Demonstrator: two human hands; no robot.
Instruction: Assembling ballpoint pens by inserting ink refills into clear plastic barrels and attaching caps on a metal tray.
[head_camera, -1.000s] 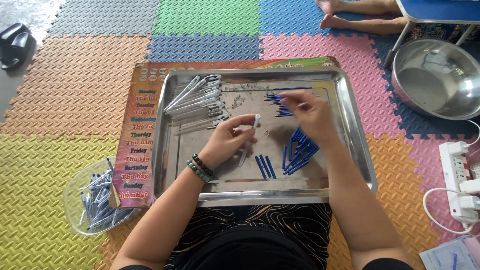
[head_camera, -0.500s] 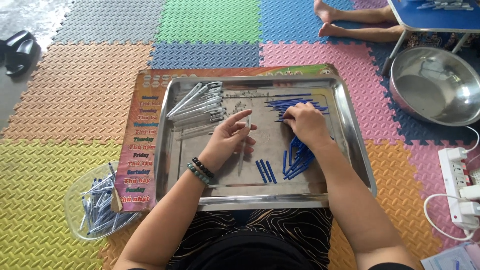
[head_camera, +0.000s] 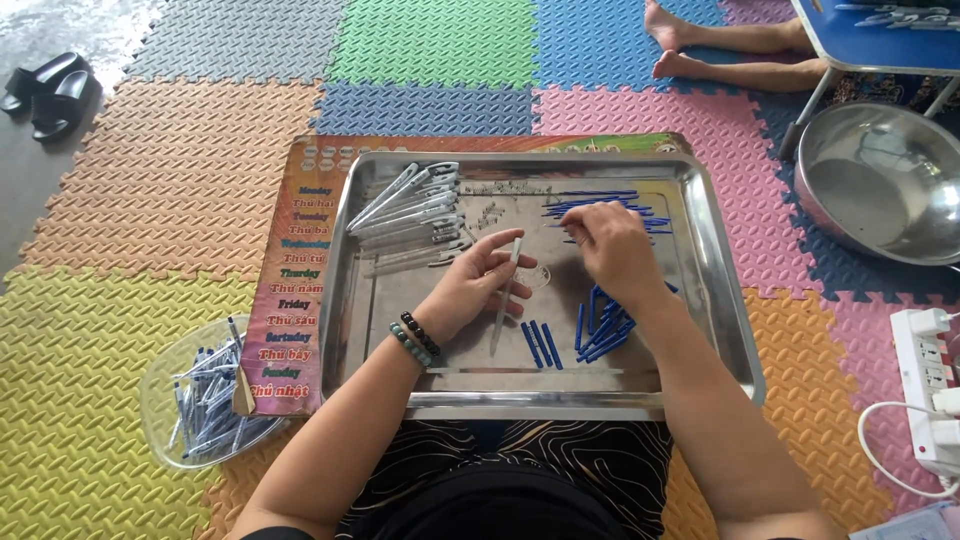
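Pen barrel (head_camera: 506, 292) partly hidden in left hand (head_camera: 478, 287).

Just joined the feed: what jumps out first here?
A big steel tray sits mid-frame on bright foam floor mats. Over it, the left hand holds a clear pen barrel, while the right hand reaches into the blue refills at the tray's far side. Clear barrels are stacked in its far left corner.
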